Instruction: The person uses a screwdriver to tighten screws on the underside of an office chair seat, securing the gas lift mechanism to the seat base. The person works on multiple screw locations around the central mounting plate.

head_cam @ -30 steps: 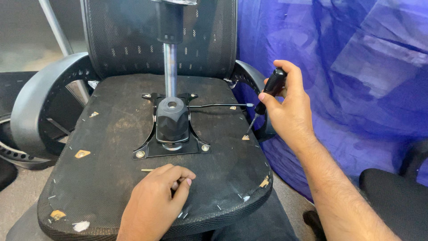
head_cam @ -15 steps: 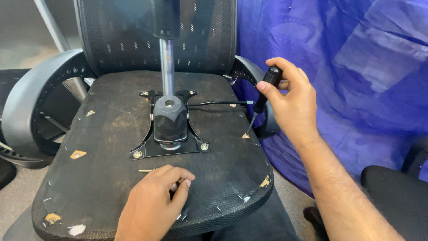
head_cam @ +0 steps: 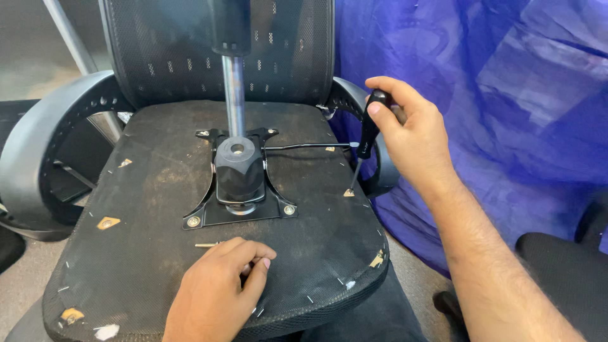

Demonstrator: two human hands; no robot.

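Note:
An upturned office chair seat (head_cam: 158, 190), black and dusty, lies in front of me with its underside up. A black metal mechanism plate (head_cam: 240, 209) is bolted at its middle, with a chrome gas cylinder (head_cam: 234, 95) rising from it. My right hand (head_cam: 411, 133) grips a black-handled screwdriver (head_cam: 367, 130), tip down on a small fitting at the seat's right edge. My left hand (head_cam: 218, 297) rests on the seat's near edge, fingers curled over something small I cannot make out. A thin screw (head_cam: 208, 244) lies just beyond its fingers.
The chair's mesh backrest (head_cam: 164, 50) stands behind the seat. Curved black armrests sit at left (head_cam: 44, 139) and right (head_cam: 380, 171). A blue plastic sheet (head_cam: 494, 101) hangs on the right. Another black chair seat (head_cam: 563, 272) shows at the lower right.
My right hand has shifted slightly with the screwdriver, keeping the tip at the seat's right edge. The left hand has stayed put.

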